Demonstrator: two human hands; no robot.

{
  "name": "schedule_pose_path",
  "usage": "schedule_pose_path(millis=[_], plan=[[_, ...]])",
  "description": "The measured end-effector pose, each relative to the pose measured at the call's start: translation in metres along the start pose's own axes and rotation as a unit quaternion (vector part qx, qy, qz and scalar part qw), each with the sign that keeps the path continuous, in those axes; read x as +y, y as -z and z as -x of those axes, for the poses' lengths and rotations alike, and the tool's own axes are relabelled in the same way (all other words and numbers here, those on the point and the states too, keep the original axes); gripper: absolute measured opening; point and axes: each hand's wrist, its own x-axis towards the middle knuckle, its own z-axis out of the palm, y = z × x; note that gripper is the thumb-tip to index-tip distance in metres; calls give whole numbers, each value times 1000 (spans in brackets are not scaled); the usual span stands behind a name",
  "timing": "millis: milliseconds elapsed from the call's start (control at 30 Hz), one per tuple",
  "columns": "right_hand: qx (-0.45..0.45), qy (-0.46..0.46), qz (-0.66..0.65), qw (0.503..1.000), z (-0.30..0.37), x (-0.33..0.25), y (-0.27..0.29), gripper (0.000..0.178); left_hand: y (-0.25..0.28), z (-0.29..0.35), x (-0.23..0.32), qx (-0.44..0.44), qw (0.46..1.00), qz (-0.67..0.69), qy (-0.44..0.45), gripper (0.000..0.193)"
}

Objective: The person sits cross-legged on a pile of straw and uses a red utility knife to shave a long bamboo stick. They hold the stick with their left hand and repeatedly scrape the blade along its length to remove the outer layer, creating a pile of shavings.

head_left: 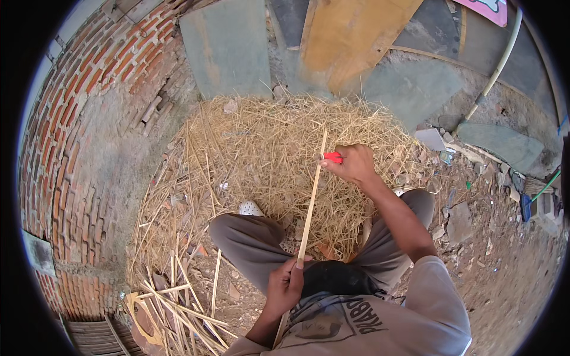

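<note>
Currently, nearest my camera, the left hand (285,285) is wrapped around the strip (311,207), whose lower end runs back beside the shirt (380,320). From there the strip slants up and away to the right hand (357,164), which grips a red tool (334,158) against it near the far tip. I judge the step in hand to be scraping or trimming the strip, though I can't make out a blade; the next move seems to call for a firm left hold and even pressure. Beyond lies straw (249,139), then boards (228,53).
</note>
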Motion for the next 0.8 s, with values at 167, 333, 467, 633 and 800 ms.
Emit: schedule_pose_path(millis=[167, 333, 467, 633, 800], plan=[[-25, 99, -55, 993, 26, -30, 0, 70, 2, -1, 2, 27, 995, 83, 51, 24], [-14, 63, -28, 998, 15, -13, -9, 72, 3, 9, -1, 11, 999, 31, 15, 24], [3, 27, -27, 999, 3, 8, -10, 72, 2, 8, 4, -3, 999, 18, 27, 25], [35, 77, 33, 996, -5, 11, -2, 71, 8, 4, 1, -17, 999, 21, 19, 25], [15, -23, 41, 999, -12, 28, -10, 73, 18, 15, -4, -59, 993, 86, 51, 27]])
